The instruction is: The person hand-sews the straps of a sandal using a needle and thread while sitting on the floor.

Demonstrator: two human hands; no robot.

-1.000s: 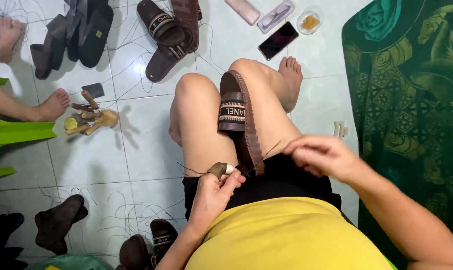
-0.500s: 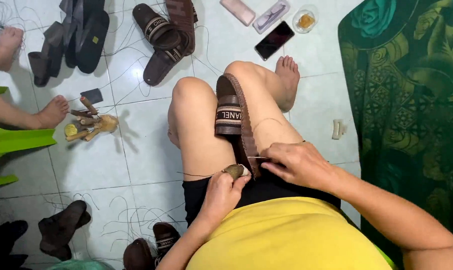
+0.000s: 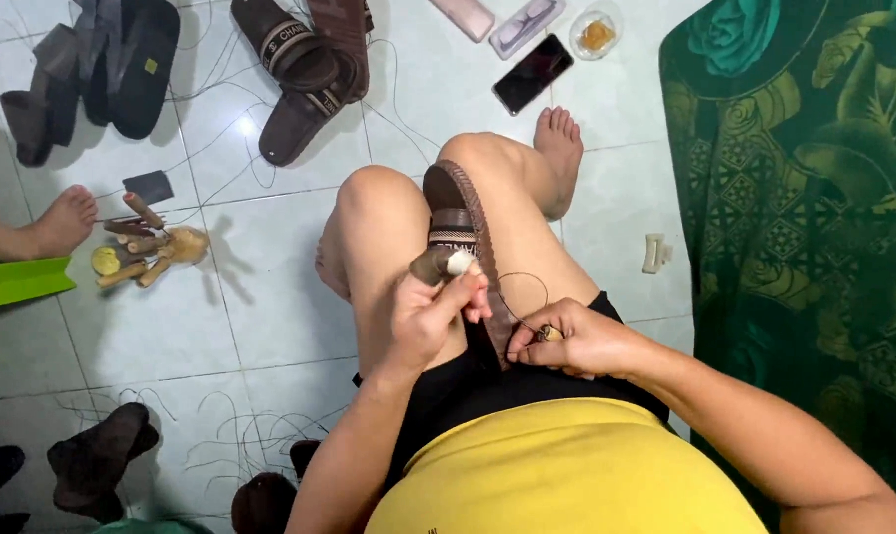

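A brown slide sandal (image 3: 465,222) stands on edge, clamped between my bare knees. My left hand (image 3: 430,314) is shut on a small wooden-handled awl (image 3: 440,264), its handle end up, held against the sandal's near part. My right hand (image 3: 573,339) pinches a thin dark thread (image 3: 523,282) that loops up beside the sole; the fingers rest low against the sandal's near edge on my black shorts. The awl's tip is hidden behind my fingers.
White tiled floor with loose threads. Brown sandals (image 3: 304,74) and dark soles (image 3: 92,69) lie at the back, a phone (image 3: 533,73) and small cases beyond my foot. Wooden tools (image 3: 146,249) and another person's foot (image 3: 57,222) are at left, a green patterned cloth (image 3: 804,198) at right.
My left hand has risen with the awl from the thigh to the sandal's strap. My right hand has drawn in and down to the sandal's near edge, the thread now looping.
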